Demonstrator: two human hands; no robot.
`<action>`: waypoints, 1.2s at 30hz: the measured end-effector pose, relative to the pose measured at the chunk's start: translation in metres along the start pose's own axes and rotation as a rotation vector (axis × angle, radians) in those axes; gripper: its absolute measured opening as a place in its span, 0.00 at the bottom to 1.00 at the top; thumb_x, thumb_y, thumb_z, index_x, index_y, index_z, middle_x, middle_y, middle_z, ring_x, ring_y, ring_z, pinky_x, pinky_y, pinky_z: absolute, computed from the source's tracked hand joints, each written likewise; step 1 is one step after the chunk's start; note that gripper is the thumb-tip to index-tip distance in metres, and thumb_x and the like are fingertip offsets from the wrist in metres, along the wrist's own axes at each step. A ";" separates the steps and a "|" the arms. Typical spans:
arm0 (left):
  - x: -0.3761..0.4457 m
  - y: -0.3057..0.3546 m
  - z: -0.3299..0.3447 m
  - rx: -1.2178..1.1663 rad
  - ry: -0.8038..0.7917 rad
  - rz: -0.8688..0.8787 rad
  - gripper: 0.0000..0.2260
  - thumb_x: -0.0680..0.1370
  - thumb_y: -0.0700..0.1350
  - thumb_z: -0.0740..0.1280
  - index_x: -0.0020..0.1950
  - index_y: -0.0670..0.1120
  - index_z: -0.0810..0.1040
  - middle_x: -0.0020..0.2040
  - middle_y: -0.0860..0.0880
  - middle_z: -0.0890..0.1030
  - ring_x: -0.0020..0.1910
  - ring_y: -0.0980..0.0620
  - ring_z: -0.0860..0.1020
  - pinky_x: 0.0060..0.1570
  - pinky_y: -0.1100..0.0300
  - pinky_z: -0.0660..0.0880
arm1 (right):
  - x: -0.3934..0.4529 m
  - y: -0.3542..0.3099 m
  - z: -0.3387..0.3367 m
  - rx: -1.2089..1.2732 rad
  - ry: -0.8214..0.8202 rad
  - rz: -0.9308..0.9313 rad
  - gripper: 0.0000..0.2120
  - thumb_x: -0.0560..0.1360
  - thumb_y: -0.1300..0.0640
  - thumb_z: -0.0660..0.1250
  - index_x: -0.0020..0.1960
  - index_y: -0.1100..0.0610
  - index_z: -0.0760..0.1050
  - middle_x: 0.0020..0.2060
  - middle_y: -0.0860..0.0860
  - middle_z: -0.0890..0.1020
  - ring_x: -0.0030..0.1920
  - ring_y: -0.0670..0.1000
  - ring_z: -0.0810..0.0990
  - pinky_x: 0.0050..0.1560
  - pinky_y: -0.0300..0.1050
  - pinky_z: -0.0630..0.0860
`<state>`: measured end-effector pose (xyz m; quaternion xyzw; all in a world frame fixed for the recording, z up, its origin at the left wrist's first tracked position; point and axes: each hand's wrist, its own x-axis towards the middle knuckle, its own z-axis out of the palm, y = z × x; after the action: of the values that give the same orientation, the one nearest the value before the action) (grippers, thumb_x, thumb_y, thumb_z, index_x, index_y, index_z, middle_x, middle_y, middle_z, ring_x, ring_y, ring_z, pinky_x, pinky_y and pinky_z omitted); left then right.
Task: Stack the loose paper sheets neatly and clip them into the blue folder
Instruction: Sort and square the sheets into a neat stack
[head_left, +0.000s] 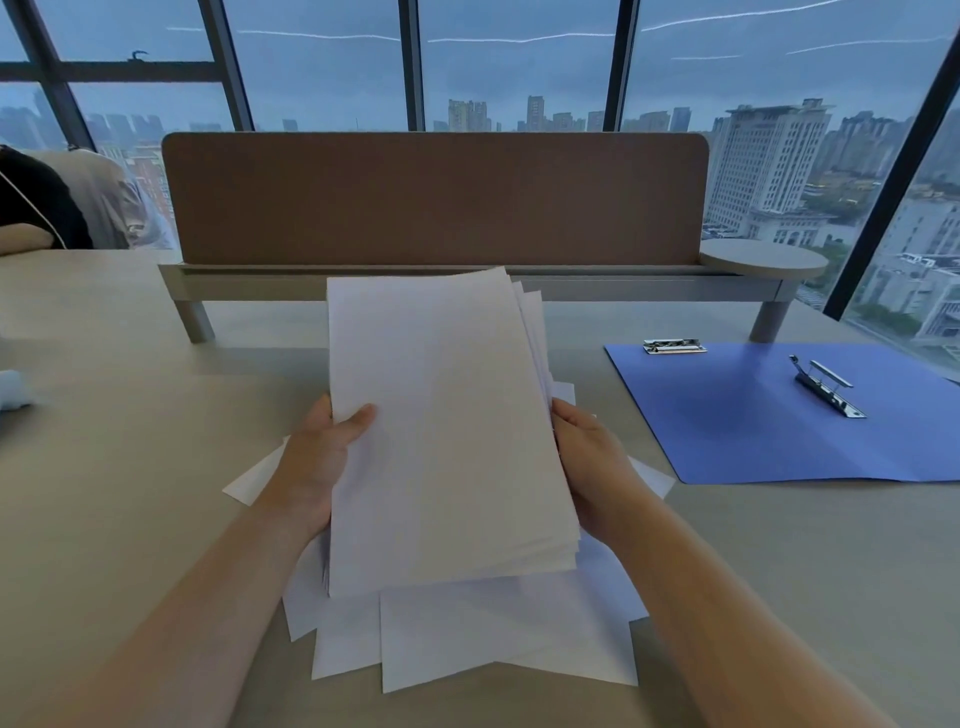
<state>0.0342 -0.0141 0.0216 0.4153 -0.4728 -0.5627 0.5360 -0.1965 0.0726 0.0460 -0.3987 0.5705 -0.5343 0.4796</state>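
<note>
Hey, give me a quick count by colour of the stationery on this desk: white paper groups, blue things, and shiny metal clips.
White paper groups: 2, the held stack in the left hand and right hand, and the loose sheets on the desk
Blue: 1, the open folder
Metal: 2, the top clip and the lever clip, both on the folder
Total: 5

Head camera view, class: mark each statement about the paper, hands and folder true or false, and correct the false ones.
1. Both hands, left and right, hold the paper stack. True.
2. The blue folder is closed. False: it lies open on the table.
3. Loose sheets lie under the held stack. True.
4. The folder lies to the person's left. False: it lies to the right.
5. Paper is clipped under the folder's metal clip. False: nothing is clipped.
</note>
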 end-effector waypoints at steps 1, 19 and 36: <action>0.001 -0.002 -0.001 0.029 0.007 0.017 0.11 0.79 0.39 0.67 0.61 0.44 0.78 0.56 0.44 0.84 0.54 0.42 0.82 0.54 0.46 0.78 | 0.000 -0.001 0.001 0.011 0.005 0.017 0.12 0.81 0.51 0.62 0.53 0.55 0.83 0.48 0.56 0.88 0.51 0.58 0.86 0.58 0.57 0.81; 0.022 -0.020 -0.032 -0.376 -0.205 -0.355 0.19 0.70 0.47 0.72 0.56 0.38 0.84 0.53 0.39 0.84 0.44 0.46 0.85 0.41 0.55 0.82 | 0.001 0.000 0.000 0.130 -0.142 -0.023 0.17 0.83 0.45 0.57 0.60 0.50 0.81 0.52 0.52 0.87 0.56 0.51 0.84 0.57 0.45 0.78; 0.007 -0.019 -0.010 -0.630 -0.024 -0.289 0.09 0.70 0.38 0.71 0.47 0.41 0.75 0.42 0.47 0.78 0.25 0.59 0.78 0.24 0.69 0.73 | 0.002 0.042 0.024 -1.350 -0.393 -0.169 0.61 0.59 0.18 0.62 0.79 0.40 0.34 0.80 0.45 0.36 0.79 0.52 0.31 0.77 0.59 0.33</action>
<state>0.0393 -0.0226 0.0010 0.2857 -0.2184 -0.7559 0.5470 -0.1709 0.0702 0.0045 -0.7409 0.6472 -0.0177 0.1786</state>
